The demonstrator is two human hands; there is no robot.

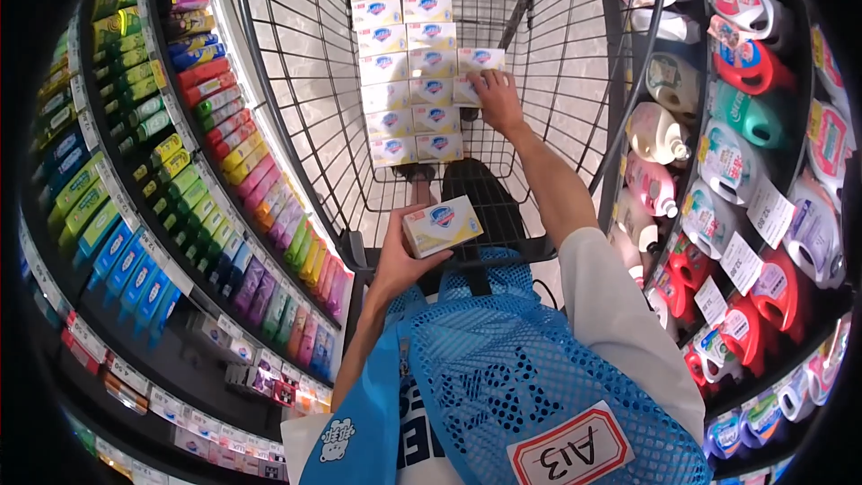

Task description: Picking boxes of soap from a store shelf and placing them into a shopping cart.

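My left hand holds a Safeguard soap box, white and yellow with a blue shield, above the near rim of the shopping cart. My right hand reaches into the black wire cart. Its fingers rest on a soap box in the third column. Just beyond that box sits another of the same kind. To their left, matching boxes lie in two long columns on the cart's wire floor. My right fingers partly cover the box beneath them.
Shelves of bottles and pouches curve along the left. Soap packs sit on a lower left shelf. Large detergent bottles line the right shelves, with price cards sticking out. My feet and legs are under the cart's near end.
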